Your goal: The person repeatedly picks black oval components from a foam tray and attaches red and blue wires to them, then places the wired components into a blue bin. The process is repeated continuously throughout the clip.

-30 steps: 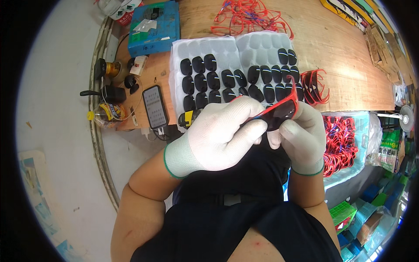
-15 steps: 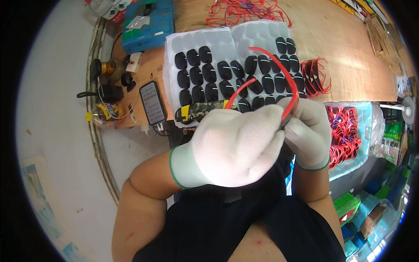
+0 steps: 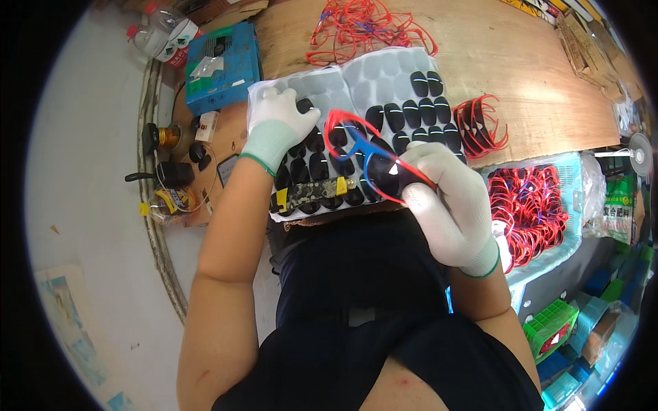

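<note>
A red and blue glasses frame is in my right hand, gripped near one end between thumb and fingers. A dark lens sits in the rim closest to that hand. Through the other rim, lenses on the tray seem to show. My left hand reaches over the left part of the white lens tray. Its thumb and fingers close about a dark lens in the tray; the palm hides lenses beneath. Several rows of dark lenses lie on this tray.
A patterned cutter-like tool with yellow ends lies along the tray's near edge. Red frames are piled at the back, stacked right of the tray and heaped in a light-blue basket. A blue box stands back left.
My hands have parted. The left moved away to the far left of the tray, while the right kept the glasses frame, now turned with its front showing. The view has shifted slightly.
</note>
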`<state>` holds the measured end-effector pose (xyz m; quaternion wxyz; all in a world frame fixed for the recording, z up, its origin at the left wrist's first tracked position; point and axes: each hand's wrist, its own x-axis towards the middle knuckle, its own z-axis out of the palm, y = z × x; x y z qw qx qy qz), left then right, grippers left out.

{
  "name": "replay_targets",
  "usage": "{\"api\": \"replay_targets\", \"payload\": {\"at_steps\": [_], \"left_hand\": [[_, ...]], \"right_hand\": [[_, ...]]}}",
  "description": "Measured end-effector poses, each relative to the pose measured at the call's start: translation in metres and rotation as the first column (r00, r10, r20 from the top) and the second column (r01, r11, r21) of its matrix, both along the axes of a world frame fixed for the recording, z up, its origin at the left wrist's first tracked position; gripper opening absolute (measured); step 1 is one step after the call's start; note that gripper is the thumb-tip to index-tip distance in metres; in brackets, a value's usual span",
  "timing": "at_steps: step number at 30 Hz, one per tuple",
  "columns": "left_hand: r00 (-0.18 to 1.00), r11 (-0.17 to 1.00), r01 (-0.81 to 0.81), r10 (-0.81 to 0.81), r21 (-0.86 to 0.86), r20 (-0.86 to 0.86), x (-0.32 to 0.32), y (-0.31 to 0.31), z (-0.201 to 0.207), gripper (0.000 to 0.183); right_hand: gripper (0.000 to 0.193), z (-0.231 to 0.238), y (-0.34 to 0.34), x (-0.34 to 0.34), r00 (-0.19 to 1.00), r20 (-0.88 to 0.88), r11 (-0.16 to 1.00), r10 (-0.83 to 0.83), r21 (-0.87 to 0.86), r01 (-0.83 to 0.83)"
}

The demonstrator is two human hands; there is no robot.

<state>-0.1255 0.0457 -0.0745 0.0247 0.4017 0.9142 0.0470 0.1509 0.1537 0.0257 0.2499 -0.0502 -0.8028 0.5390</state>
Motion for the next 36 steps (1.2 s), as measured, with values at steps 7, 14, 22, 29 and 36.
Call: {"api": "replay_targets", "payload": {"at_steps": [7, 14, 22, 29, 36], "left_hand": [[0.950, 0.979, -0.126, 0.072, 0.163, 0.304, 0.010, 0.005, 0.013, 0.038], [-0.250, 0.650, -0.684, -0.636, 0.332, 0.730, 0.088, -0.021, 0.052, 0.017], [-0.554, 0.712, -0.687, -0.642, 0.144, 0.530, 0.104, -0.023, 0.047, 0.025], [-0.505, 0.664, -0.715, -0.706, 0.219, 0.496, 0.111, -0.028, 0.038, 0.026], [-0.260, 0.628, -0.711, -0.653, 0.317, 0.712, 0.120, -0.023, 0.050, 0.029]], "right_hand": [[0.065, -0.011, -0.021, 0.005, 0.999, -0.021, 0.923, -0.026, -0.384, 0.016], [0.025, -0.021, -0.016, -0.006, 0.973, 0.205, 0.907, -0.105, -0.381, 0.178], [0.016, -0.006, -0.018, -0.012, 0.952, 0.281, 0.838, 0.120, -0.543, 0.055], [0.017, -0.008, -0.018, -0.016, 0.961, 0.272, 0.943, 0.049, -0.329, 0.045], [0.015, -0.013, -0.029, -0.015, 0.966, 0.180, 0.963, -0.185, -0.161, 0.214]]}}
